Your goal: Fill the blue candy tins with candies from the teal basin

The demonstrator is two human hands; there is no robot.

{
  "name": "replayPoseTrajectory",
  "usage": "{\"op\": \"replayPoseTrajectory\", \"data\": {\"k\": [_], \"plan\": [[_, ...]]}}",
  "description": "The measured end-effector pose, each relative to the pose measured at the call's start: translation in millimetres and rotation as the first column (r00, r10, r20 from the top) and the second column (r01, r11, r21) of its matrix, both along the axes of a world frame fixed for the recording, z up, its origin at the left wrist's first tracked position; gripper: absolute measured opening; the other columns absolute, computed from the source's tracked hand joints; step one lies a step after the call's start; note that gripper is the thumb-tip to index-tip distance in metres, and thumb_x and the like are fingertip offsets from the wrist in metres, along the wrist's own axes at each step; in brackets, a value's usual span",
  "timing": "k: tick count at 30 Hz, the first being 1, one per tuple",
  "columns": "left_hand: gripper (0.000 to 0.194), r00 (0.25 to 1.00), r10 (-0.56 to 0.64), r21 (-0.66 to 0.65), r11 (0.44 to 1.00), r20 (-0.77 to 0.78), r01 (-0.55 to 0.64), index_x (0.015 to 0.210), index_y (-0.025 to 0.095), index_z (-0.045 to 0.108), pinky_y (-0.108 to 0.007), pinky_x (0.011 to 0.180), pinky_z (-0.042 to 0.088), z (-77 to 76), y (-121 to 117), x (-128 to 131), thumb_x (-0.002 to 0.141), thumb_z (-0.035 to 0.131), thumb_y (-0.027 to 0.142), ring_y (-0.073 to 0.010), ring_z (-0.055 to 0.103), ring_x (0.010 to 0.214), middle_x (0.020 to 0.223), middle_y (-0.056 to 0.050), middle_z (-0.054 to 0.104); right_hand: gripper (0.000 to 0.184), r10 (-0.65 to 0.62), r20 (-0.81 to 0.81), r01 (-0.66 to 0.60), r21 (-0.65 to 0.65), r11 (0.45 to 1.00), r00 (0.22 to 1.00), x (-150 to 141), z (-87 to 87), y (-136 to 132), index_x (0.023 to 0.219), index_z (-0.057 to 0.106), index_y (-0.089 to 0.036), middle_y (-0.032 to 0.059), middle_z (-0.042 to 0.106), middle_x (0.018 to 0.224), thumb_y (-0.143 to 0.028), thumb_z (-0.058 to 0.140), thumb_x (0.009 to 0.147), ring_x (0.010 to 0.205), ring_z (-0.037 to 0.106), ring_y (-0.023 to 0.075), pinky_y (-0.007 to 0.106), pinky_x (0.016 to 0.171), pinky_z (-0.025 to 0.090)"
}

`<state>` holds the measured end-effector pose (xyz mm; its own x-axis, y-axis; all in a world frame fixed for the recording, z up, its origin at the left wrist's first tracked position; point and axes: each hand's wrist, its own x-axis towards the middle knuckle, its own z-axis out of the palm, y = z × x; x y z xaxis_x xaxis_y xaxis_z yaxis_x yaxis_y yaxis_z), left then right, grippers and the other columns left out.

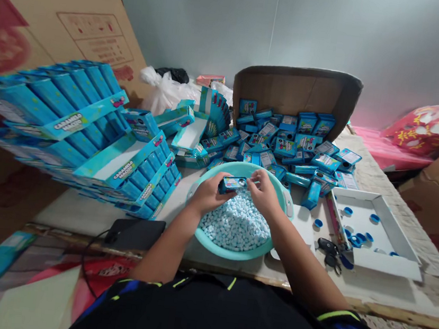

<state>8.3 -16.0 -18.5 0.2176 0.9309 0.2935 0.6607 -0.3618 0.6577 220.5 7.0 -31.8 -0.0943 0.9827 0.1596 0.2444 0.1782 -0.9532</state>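
My left hand [208,194] is wrapped round a small blue candy box [232,183], tilted so that a round opening near its right end faces up. At that end my right hand [264,192] has its fingers pinched together close to the opening. Whatever sits between those fingertips is too small to make out. Both hands are above a turquoise basin [232,253] filled with pale blue and white candies [236,224].
Trays of blue boxes [68,124] are stacked at left. Behind the basin, an open carton [296,91] has loose boxes spilling forward. To the right, a shallow white box [388,238] contains blue caps, with keys [329,247] alongside. A black device [135,233] lies front left.
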Motion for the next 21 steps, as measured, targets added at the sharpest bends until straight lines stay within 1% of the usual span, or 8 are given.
{"op": "replayPoseTrajectory", "data": {"k": [3,6,9,11,12,15,18,21], "plan": [[0.053,0.999,-0.027,0.007,1.0,0.02,0.027,0.13,0.021,0.063,-0.042,0.092,0.059,-1.3,2,2,0.089,0.079,0.05,-0.0287,0.074,0.105,0.114,-0.009,0.075,0.044,0.119,-0.014,-0.119,0.033,0.992,0.993,0,-2.0,3,0.127,0.059,-0.024,0.0083,0.072,0.118,-0.053,0.061,0.093,0.094,0.07,0.0223,0.036,0.08,0.056],[0.047,0.998,-0.064,0.072,0.995,0.009,0.063,0.122,0.018,0.064,-0.045,0.1,0.057,-2.0,3,11,0.087,0.082,0.043,-0.0304,0.07,0.113,0.117,-0.012,0.072,0.049,0.26,0.093,-0.268,0.085,0.96,0.961,4,-6.2,4,0.131,0.062,-0.023,0.0129,0.068,0.133,-0.047,0.069,0.088,0.111,0.067,0.0266,0.04,0.087,0.058],[0.048,0.997,-0.063,0.113,0.991,-0.052,0.069,0.122,0.017,0.066,-0.046,0.111,0.054,-2.4,-2,19,0.082,0.087,0.032,-0.0316,0.066,0.125,0.127,-0.015,0.068,0.047,0.24,0.224,-0.27,0.113,0.956,0.944,11,-12.9,4,0.128,0.064,-0.023,0.0132,0.07,0.13,-0.04,0.069,0.085,0.109,0.067,0.0284,0.043,0.087,0.058],[0.055,0.995,0.048,0.17,0.985,-0.083,-0.033,0.133,0.015,0.064,-0.045,0.116,0.05,-3.4,-12,15,0.084,0.086,0.029,-0.0324,0.062,0.134,0.139,-0.017,0.063,0.047,0.177,0.304,-0.232,0.155,0.96,0.936,17,-17.4,4,0.131,0.063,-0.023,0.0144,0.069,0.131,-0.042,0.066,0.088,0.11,0.067,0.0302,0.045,0.088,0.058],[0.054,0.987,0.13,0.208,0.972,-0.092,-0.108,0.136,0.014,0.063,-0.045,0.118,0.048,-4.4,-20,9,0.088,0.082,0.031,-0.0321,0.061,0.136,0.141,-0.017,0.062,0.048,0.148,0.347,-0.219,0.175,0.96,0.926,20,-19.2,4,0.132,0.063,-0.023,0.0155,0.069,0.132,-0.044,0.066,0.089,0.113,0.066,0.0314,0.046,0.09,0.057],[0.036,0.899,0.43,0.272,0.877,-0.08,-0.395,0.131,0.014,0.067,-0.044,0.117,0.047,-11.0,-55,-27,0.102,0.065,0.035,-0.0303,0.062,0.131,0.133,-0.016,0.067,0.049,0.111,0.472,-0.213,0.169,0.962,0.875,26,-21.1,4,0.131,0.063,-0.022,0.0171,0.068,0.132,-0.049,0.065,0.09,0.116,0.065,0.0339,0.05,0.097,0.055],[0.023,0.701,0.706,0.227,0.703,-0.103,-0.674,0.117,0.017,0.072,-0.045,0.112,0.049,-24.3,-101,-72,0.101,0.06,0.028,-0.0311,0.065,0.123,0.125,-0.015,0.071,0.05,0.106,0.544,-0.198,0.114,0.974,0.833,30,-18.8,1,0.129,0.062,-0.022,0.0159,0.071,0.125,-0.053,0.064,0.09,0.099,0.067,0.0307,0.049,0.092,0.055],[0.019,0.525,0.836,0.21,0.548,-0.159,-0.81,0.111,0.02,0.073,-0.047,0.11,0.049,-38.4,-138,-106,0.099,0.059,0.026,-0.0336,0.065,0.121,0.123,-0.015,0.071,0.055,0.114,0.562,-0.191,0.081,0.978,0.82,31,-15.9,-1,0.13,0.061,-0.022,0.0143,0.072,0.119,-0.058,0.065,0.088,0.078,0.061,0.0243,0.045,0.081,0.054]]}}
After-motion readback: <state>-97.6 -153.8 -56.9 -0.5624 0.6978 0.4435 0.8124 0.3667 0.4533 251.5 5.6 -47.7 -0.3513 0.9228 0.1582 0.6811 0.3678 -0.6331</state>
